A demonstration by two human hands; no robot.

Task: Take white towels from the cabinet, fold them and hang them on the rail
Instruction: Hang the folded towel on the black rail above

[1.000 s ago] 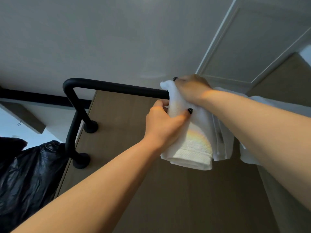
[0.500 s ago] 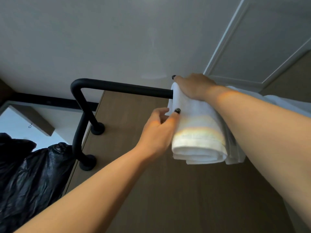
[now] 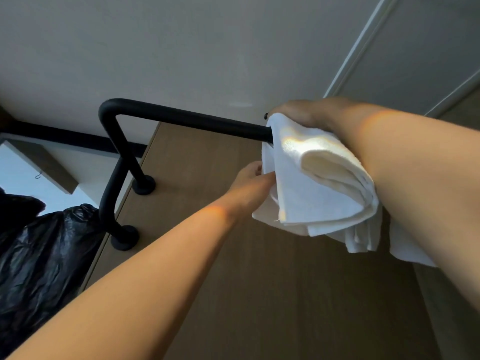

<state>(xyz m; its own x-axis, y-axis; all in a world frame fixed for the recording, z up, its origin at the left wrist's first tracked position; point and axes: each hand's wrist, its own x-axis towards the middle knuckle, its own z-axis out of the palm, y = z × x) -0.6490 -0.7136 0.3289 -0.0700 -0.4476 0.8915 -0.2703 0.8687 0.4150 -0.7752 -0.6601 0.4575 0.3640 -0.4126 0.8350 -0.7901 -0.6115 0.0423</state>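
Observation:
A folded white towel (image 3: 319,188) hangs over the black rail (image 3: 187,118), which is mounted on a brown wooden panel (image 3: 272,294). My right hand (image 3: 304,113) rests on top of the towel where it crosses the rail, pressing it down. My left hand (image 3: 253,181) reaches under the towel's left side, its fingers tucked behind the hanging fold and partly hidden. More white towel cloth (image 3: 363,237) hangs behind my right forearm, mostly covered by it.
The rail bends down at its left end to two round black wall mounts (image 3: 144,185) (image 3: 124,236). A black plastic bag (image 3: 44,258) sits at the lower left. A pale wall (image 3: 181,48) and a door frame (image 3: 363,42) rise behind.
My left hand has slid from the towel's front face to beneath its left edge. The towel's lower fold has lifted and opened out. The view has shifted closer to the rail.

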